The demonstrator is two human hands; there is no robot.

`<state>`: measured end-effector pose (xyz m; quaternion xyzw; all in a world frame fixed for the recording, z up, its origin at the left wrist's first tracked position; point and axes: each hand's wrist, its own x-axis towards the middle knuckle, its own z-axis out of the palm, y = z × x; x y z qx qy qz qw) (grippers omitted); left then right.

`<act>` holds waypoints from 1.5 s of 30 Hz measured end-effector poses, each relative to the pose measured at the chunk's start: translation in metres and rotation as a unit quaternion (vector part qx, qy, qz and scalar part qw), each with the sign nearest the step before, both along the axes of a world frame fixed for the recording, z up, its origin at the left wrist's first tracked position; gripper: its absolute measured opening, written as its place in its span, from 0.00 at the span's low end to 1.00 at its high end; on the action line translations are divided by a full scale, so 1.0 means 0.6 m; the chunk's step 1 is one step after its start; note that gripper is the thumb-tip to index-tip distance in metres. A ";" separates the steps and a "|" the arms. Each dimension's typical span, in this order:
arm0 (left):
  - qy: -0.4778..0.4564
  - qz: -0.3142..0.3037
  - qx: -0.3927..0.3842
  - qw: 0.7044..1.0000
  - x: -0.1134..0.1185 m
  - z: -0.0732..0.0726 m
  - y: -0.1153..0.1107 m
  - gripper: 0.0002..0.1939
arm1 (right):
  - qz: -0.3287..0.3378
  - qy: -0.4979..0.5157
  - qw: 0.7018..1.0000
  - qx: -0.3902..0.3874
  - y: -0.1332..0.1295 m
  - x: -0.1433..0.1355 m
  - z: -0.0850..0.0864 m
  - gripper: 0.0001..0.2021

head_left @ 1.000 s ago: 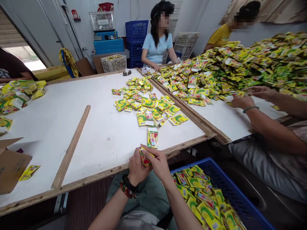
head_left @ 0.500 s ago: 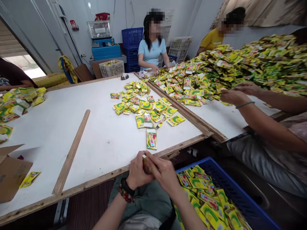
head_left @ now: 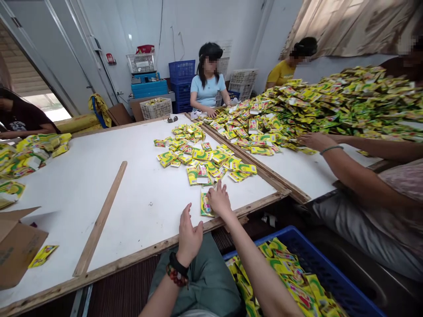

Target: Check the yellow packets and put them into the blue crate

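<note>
My right hand (head_left: 219, 200) reaches over the front edge of the white table, fingers spread, above a yellow-green printed packet (head_left: 205, 205) that it partly covers. Whether the fingertips touch this packet I cannot tell. To its left, my left hand (head_left: 191, 235) is held up at the table edge, fingers apart and holding nothing. Dark and beaded bracelets circle that wrist. Just beyond the right hand lies a loose heap of similar yellow packets (head_left: 201, 154), some with white flaps showing.
A blue crate (head_left: 291, 235) full of packets stands low on my right. Wooden strips (head_left: 101, 220) divide the table. An open cardboard box (head_left: 23, 251) sits left. A large packet mound (head_left: 330, 101) fills the right side, where a co-worker's hands (head_left: 317, 141) are busy.
My hands were together around a small item; now they are apart and it is no longer in them. My right hand has moved forward to the packet at the table edge.
</note>
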<state>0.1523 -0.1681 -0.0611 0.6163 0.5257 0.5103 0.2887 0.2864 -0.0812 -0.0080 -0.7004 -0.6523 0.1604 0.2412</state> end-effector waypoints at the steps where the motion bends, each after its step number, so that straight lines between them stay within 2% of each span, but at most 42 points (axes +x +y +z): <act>1: 0.020 0.008 0.008 1.000 0.000 0.001 0.003 0.32 | 0.011 0.013 1.000 0.005 -0.008 -0.009 0.004 0.10; 3: 0.054 0.013 0.022 0.998 0.003 0.007 0.012 0.40 | 0.043 0.040 0.998 0.014 -0.042 -0.025 0.014 0.14; 6: 0.068 0.012 0.026 0.997 0.009 0.023 0.018 0.40 | 0.084 0.123 0.987 0.063 -0.111 -0.042 0.032 0.17; 8: 0.060 0.014 0.012 0.998 0.011 0.030 0.013 0.38 | 0.092 0.237 0.961 0.112 -0.143 -0.048 0.039 0.19; 10: 0.040 0.000 0.010 0.999 0.012 0.029 0.001 0.40 | 0.082 0.350 0.924 0.129 -0.158 -0.049 0.034 0.22; 12: 0.017 -0.015 0.034 0.999 0.011 0.021 -0.012 0.40 | 0.060 0.423 0.900 0.088 -0.159 -0.047 0.021 0.26; 15: 0.015 -0.005 0.078 0.997 0.010 0.004 -0.023 0.31 | 0.020 0.514 0.858 -0.006 -0.150 -0.042 0.000 0.32; 17: 0.024 -0.009 0.084 0.996 0.010 -0.005 -0.023 0.27 | 0.024 0.551 0.833 -0.040 -0.147 -0.038 -0.002 0.30; 18: 0.026 -0.016 0.084 0.996 0.009 -0.008 -0.022 0.27 | 0.046 0.553 0.831 -0.049 -0.147 -0.036 0.001 0.26; 20: 0.024 -0.023 0.080 0.996 0.007 -0.010 -0.017 0.31 | 0.111 0.522 0.844 -0.059 -0.151 -0.034 0.012 0.20; 22: 0.025 -0.033 0.063 0.997 0.005 -0.009 -0.013 0.34 | 0.147 0.463 0.873 -0.050 -0.155 -0.035 0.020 0.17; 25: 0.052 -0.062 0.022 0.996 0.002 -0.005 -0.009 0.28 | 0.110 0.396 0.911 -0.003 -0.158 -0.044 0.017 0.18; 28: 0.076 -0.048 0.004 0.996 0.004 0.001 -0.008 0.22 | 0.065 0.381 0.922 0.026 -0.152 -0.050 0.007 0.18; 30: 0.076 -0.034 0.002 0.997 0.006 0.004 -0.008 0.21 | 0.071 0.378 0.923 0.019 -0.146 -0.048 0.009 0.18; 33: 0.066 -0.019 -0.001 0.998 0.009 0.003 -0.008 0.21 | 0.144 0.352 0.925 -0.015 -0.144 -0.039 0.024 0.17; 35: 0.062 -0.013 -0.005 0.998 0.008 0.001 -0.008 0.20 | 0.201 0.297 0.933 -0.021 -0.150 -0.033 0.033 0.18; 38: 0.061 -0.019 -0.004 0.998 0.005 -0.004 -0.008 0.17 | 0.236 0.204 0.949 0.031 -0.169 -0.032 0.028 0.22; 41: 0.069 -0.043 0.009 0.997 0.000 -0.008 -0.011 0.17 | 0.218 0.192 0.953 0.091 -0.191 -0.034 0.005 0.25; 45: 0.045 -0.097 0.007 0.994 -0.006 -0.011 -0.017 0.21 | 0.143 0.236 0.960 0.057 -0.213 -0.031 -0.012 0.34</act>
